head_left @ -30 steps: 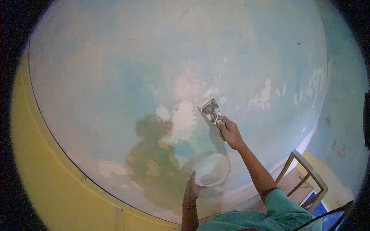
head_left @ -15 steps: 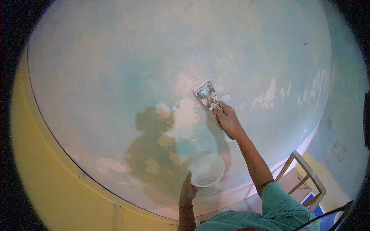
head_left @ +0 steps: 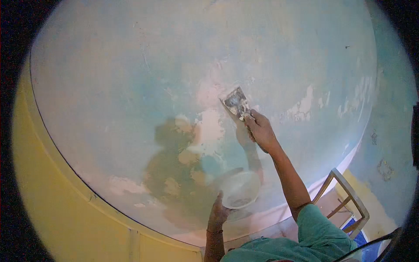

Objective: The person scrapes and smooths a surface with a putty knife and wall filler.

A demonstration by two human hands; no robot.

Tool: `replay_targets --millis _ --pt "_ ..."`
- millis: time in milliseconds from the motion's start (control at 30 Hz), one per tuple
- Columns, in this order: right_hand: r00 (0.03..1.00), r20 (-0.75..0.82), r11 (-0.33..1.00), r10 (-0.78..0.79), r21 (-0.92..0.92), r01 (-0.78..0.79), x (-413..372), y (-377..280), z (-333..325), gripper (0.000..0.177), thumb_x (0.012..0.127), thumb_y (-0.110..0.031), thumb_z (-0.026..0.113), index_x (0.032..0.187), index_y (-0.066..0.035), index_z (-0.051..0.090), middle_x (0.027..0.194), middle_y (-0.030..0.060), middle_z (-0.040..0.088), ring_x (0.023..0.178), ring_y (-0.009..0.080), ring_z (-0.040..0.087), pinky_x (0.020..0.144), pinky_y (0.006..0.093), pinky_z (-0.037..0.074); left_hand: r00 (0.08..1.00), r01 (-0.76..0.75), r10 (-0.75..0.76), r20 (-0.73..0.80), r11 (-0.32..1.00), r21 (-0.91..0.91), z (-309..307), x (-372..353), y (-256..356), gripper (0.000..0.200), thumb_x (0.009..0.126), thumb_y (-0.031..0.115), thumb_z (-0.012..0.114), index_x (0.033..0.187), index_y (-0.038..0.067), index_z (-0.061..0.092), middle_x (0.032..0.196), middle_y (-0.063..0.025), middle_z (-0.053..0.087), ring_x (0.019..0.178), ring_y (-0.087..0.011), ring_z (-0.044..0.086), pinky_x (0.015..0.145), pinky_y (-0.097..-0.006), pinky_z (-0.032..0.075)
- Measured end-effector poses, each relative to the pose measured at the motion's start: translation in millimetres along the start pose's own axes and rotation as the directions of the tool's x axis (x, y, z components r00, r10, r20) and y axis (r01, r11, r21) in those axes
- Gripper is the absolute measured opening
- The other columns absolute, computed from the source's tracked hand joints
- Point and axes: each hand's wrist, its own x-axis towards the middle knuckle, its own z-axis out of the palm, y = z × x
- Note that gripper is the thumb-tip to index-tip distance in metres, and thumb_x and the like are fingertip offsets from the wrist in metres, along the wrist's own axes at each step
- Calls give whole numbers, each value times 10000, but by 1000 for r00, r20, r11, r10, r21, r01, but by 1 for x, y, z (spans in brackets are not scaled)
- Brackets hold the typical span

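My right hand [head_left: 262,131] is closed round the handle of a putty knife [head_left: 235,101], its broad metal blade smeared with white filler. The blade lies at the pale blue-green wall [head_left: 279,61], just right of a pinkish-white patch [head_left: 210,129]. Lower down, my left hand [head_left: 219,212] grips the rim of a translucent white bowl [head_left: 241,190], thumb on the near left edge. Some whitish residue shows in the bottom of the bowl. The fingers beneath the bowl are partly hidden.
A wooden chair or stool frame [head_left: 350,196] stands at the lower right, near a blue surface [head_left: 361,239]. Yellow wall [head_left: 83,218] borders the left and bottom. More whitish patches [head_left: 302,105] mark the wall to the right. My shadow falls across the wall's middle.
The putty knife has shifted slightly up and right, its blade turned a little. The bowl and my left hand have moved a short way right and up.
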Motion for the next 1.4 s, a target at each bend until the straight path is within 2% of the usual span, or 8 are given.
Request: replay_targets --millis 167,267,467,1067,1167,1267,1367,1400 --pt "999 -10 999 -40 -24 40 7 16 5 215 863 -198 411 726 -37 447 541 4 399 408 75 383 361 235 314 1000 19 -19 -5 999 -29 5 13 -1 624 844 484 369 1270 40 259 1227 -155 399 1093 -305 436 875 -482 377" --pt "987 38 986 155 62 -157 -7 0 -5 206 865 -188 403 743 -30 455 547 6 397 405 72 382 363 234 317 998 68 -68 14 998 -14 3 11 6 645 832 498 385 1262 32 268 1218 -165 406 1084 -306 445 865 -480 390" --pt "997 -30 996 -77 -36 76 14 9 6 195 860 -182 406 762 -24 466 533 6 389 402 83 384 375 245 323 995 -25 23 100 999 24 5 9 1 655 823 515 385 1252 29 293 1208 -162 418 1083 -296 449 854 -476 404" --pt "998 -35 998 45 41 -43 -21 21 36 242 876 -225 396 738 -28 424 517 29 405 396 92 394 365 256 328 992 80 -79 -102 997 10 16 6 3 632 840 508 352 1245 25 303 1209 -163 421 1093 -306 438 855 -488 387" --pt "998 -10 998 61 4 -61 -31 15 38 239 880 -227 391 753 -28 424 513 28 402 393 94 405 361 257 335 998 -67 63 25 970 235 2 1 -3 635 833 505 373 1252 34 296 1215 -159 415 1088 -314 440 849 -492 393" --pt "998 -50 998 -46 -38 44 -16 17 52 240 882 -232 390 755 -32 426 513 21 404 385 96 410 358 254 333 992 91 -103 -74 984 -152 -7 7 -10 582 852 421 409 1254 23 272 1226 -176 382 1093 -323 413 864 -484 395" --pt "998 -53 996 -18 83 23 -19 12 55 237 880 -233 394 759 -32 429 510 17 405 383 96 402 360 253 332 999 52 -50 19 989 -137 -11 5 -11 585 849 422 416 1255 27 269 1227 -174 380 1102 -319 405 871 -477 396" --pt "999 -44 997 3 74 1 -22 10 55 237 880 -234 395 761 -32 429 515 19 407 386 96 403 363 255 335 999 -30 29 20 998 57 -20 7 -15 586 852 425 403 1253 17 271 1227 -172 384 1092 -323 420 859 -480 404"
